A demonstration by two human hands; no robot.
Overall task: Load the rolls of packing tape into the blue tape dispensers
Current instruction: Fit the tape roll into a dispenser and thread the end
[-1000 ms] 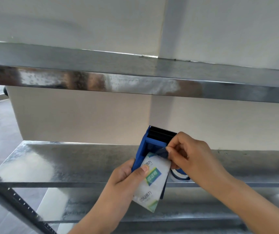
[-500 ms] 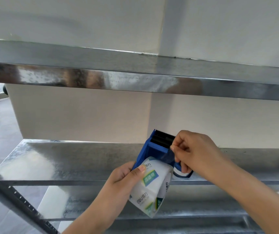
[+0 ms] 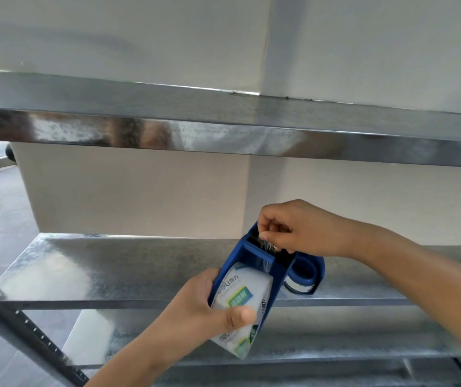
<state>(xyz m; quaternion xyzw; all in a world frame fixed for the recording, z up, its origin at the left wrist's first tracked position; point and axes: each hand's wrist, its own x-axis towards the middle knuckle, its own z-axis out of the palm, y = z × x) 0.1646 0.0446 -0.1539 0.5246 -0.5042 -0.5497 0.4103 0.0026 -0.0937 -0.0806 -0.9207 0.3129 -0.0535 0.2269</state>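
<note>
A blue tape dispenser [image 3: 254,256] is held in the air above the middle metal shelf, its black toothed blade pointing up. My left hand [image 3: 209,305] grips its lower body, thumb pressed on the white printed wrapper [image 3: 239,300] around it. A roll of clear tape [image 3: 303,277] sits in the round blue holder at the right side. My right hand [image 3: 293,226] pinches the clear end of the tape at the blade, fingers closed over the teeth. The wrapper's lower corner hangs below my left hand.
A galvanised metal shelf [image 3: 112,269] lies just below the hands, with a lower shelf [image 3: 335,356] beneath it and an upper shelf [image 3: 223,127] across the view. A dark perforated rack post [image 3: 25,331] slants at the lower left. A white wall stands behind.
The dispenser has tilted and swung right, showing the roll holder. My right hand has risen from the dispenser's middle to the blade, drawing the clear tape end up with it.
</note>
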